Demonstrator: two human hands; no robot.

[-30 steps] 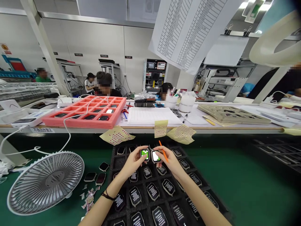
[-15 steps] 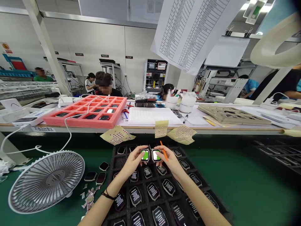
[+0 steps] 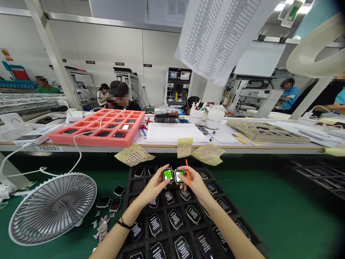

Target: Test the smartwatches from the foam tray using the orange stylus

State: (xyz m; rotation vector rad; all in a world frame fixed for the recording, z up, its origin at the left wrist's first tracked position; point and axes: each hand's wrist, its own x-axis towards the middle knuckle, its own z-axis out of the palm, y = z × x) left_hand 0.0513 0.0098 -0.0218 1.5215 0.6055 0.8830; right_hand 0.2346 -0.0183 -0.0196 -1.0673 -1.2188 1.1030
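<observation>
My left hand (image 3: 155,184) grips a strapless smartwatch (image 3: 168,175) whose screen glows green. Beside it, my right hand (image 3: 194,182) holds a second smartwatch (image 3: 179,176) with a part white, part green screen, and its thumb lies over that display. An orange pen-like stick (image 3: 188,172) is also tucked in the right hand. Both watches are held side by side above a black compartment tray (image 3: 137,186). Several more watch bodies sit in the tray's pockets, many showing lines of white text, such as the watch (image 3: 175,219) below my hands.
On the left stand a grey fan (image 3: 54,208), loose watches (image 3: 115,204) and paper scraps (image 3: 102,227) on the green mat. A shelf ahead carries a pink foam tray (image 3: 97,129), papers (image 3: 175,132) and a beige tray (image 3: 265,131). Printed sheets (image 3: 215,39) hang overhead. Several people work beyond.
The left watch has tilted and shifted slightly right, and my left thumb has moved off its screen to the lower edge. The right watch stays nearly in place; the orange stick is more upright.
</observation>
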